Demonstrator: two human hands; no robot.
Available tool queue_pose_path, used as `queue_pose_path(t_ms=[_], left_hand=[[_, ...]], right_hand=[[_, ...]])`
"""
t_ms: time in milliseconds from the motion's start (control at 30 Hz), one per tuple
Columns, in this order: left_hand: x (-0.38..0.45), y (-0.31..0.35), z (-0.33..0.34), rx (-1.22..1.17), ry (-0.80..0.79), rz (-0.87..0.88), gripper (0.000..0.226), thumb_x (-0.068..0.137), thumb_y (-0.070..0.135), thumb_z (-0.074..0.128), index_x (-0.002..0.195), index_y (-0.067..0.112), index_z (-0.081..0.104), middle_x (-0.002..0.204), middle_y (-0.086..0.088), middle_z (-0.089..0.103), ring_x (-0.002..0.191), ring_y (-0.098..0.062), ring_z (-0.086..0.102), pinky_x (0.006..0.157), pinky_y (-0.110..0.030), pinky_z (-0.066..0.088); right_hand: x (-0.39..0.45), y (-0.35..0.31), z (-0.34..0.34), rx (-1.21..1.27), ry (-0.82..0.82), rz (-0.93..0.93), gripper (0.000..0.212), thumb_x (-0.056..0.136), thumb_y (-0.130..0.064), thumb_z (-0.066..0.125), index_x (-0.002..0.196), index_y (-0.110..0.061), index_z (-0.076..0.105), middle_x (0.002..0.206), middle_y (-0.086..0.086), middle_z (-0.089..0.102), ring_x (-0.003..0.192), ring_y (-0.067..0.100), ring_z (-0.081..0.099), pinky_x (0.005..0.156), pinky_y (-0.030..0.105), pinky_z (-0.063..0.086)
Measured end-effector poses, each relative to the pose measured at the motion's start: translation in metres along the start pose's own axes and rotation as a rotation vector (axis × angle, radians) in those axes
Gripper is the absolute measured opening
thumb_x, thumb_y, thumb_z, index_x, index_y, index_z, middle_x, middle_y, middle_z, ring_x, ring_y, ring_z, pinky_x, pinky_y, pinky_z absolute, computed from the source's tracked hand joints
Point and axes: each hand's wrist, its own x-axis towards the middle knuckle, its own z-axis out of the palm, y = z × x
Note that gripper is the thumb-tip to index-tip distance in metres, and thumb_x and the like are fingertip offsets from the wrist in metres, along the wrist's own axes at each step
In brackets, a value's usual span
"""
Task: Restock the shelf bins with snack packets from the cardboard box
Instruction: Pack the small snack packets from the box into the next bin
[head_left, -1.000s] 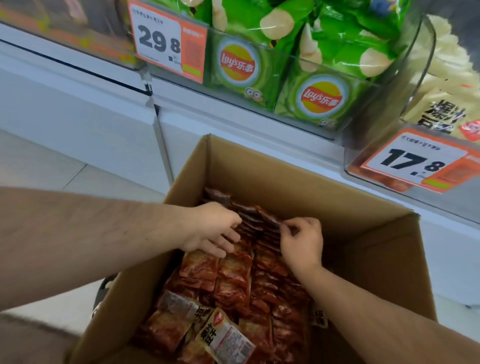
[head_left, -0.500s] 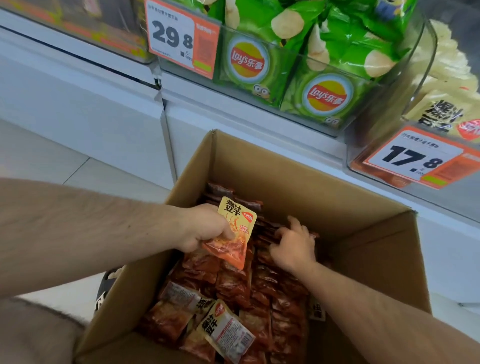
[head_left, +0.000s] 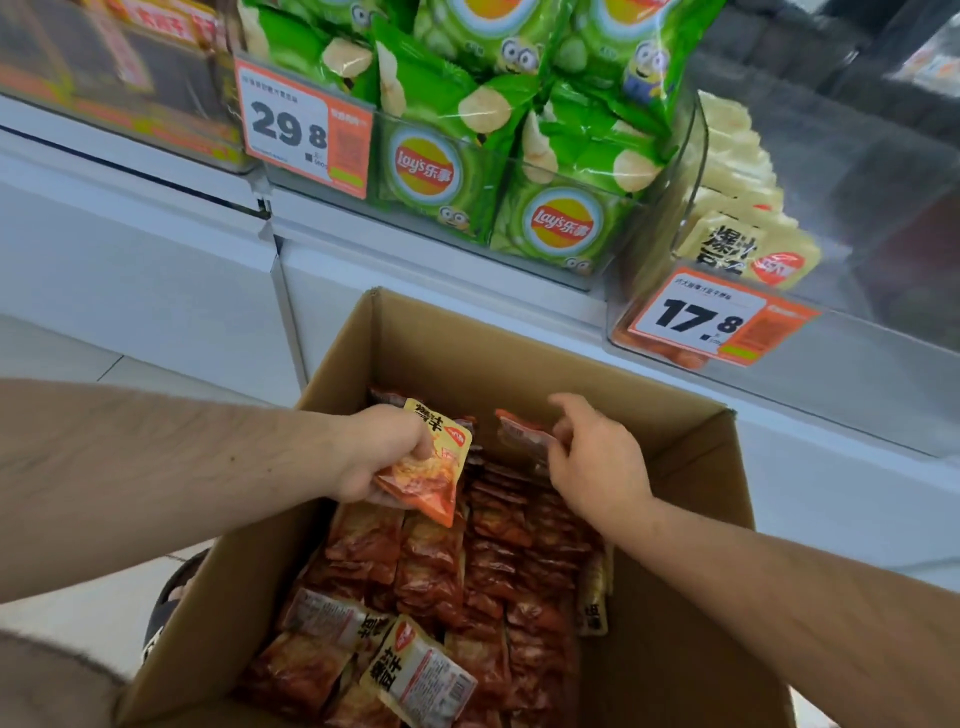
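An open brown cardboard box (head_left: 519, 358) is seen from above, set on the floor against the white base of a shelf unit (head_left: 156, 270). The box is filled with rows of small red-orange foil snack packets (head_left: 498, 561), most standing on edge; a few yellow-and-white packets (head_left: 421, 670) lie flat at the near end.

Left hand (head_left: 382, 449): held over the far left part of the box. One yellow-and-orange snack packet (head_left: 434, 467) is gripped, with the fingers curled round its left edge and the thumb across its face. The packet is raised clear of the rows beneath it.

Right hand (head_left: 597, 457): held over the far middle of the box. A red-orange packet (head_left: 522, 434) is pinched at its end between the thumb and the fingertips; the remaining fingers are loosely bent. The packet is lifted above the rows.

Above the box, a clear plastic shelf bin (head_left: 670, 171) holding green Lay's crisp bags (head_left: 561, 218) is noted, with a "29.8" price tag (head_left: 304, 135) on its front. To the right, a second clear bin (head_left: 883, 218) holds pale yellow packets (head_left: 743, 239) behind a "17.8" price tag (head_left: 717, 322).
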Motion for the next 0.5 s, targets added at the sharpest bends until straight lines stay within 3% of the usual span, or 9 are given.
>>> queue_pose_path(t_ms=[133,267,333,433,500], left_hand=[[-0.025,0.014,0.010,-0.041,0.001,0.064,0.010,0.093,0.003,0.049,0.100,0.008,0.052,0.086,-0.015,0.067,0.071,-0.025,0.068,0.058,-0.035,0.056],[-0.046,0.023,0.020,-0.126,0.015,0.139,0.016,0.090,0.005,0.048,0.102,0.008,0.057,0.083,-0.014,0.067,0.069,-0.027,0.068,0.058,-0.036,0.057],[-0.058,0.028,0.028,-0.181,-0.001,0.191,0.016,0.090,0.011,0.047,0.096,0.009,0.061,0.079,-0.012,0.068,0.069,-0.026,0.067,0.064,-0.037,0.057],[-0.071,0.030,0.037,-0.242,-0.118,0.282,0.031,0.097,0.037,0.046,0.096,0.019,0.072,0.089,-0.002,0.076,0.077,-0.021,0.071,0.067,-0.032,0.056],[-0.075,0.028,0.042,-0.212,-0.185,0.358,0.029,0.097,0.041,0.054,0.109,0.022,0.073,0.101,-0.001,0.076,0.092,-0.022,0.073,0.084,-0.039,0.057]], right_hand=[[-0.025,-0.008,-0.046,0.036,0.225,-0.183,0.014,0.085,-0.009,0.067,0.095,-0.018,0.070,0.093,-0.006,0.063,0.086,0.009,0.059,0.078,0.024,0.050],[-0.048,-0.019,-0.074,0.140,0.365,-0.322,0.015,0.081,0.004,0.069,0.086,-0.010,0.068,0.086,-0.004,0.059,0.081,-0.002,0.048,0.078,0.001,0.037],[-0.055,-0.024,-0.079,0.175,0.388,-0.406,0.017,0.080,0.007,0.067,0.085,-0.009,0.069,0.088,-0.003,0.059,0.084,0.000,0.052,0.082,0.003,0.039],[-0.062,-0.030,-0.076,0.190,0.337,-0.456,0.014,0.080,0.002,0.066,0.085,-0.009,0.071,0.092,0.001,0.062,0.085,0.009,0.060,0.080,0.014,0.049],[-0.065,-0.032,-0.073,0.224,0.271,-0.467,0.013,0.081,-0.004,0.060,0.086,-0.010,0.071,0.093,-0.001,0.061,0.082,0.010,0.060,0.075,0.017,0.051]])
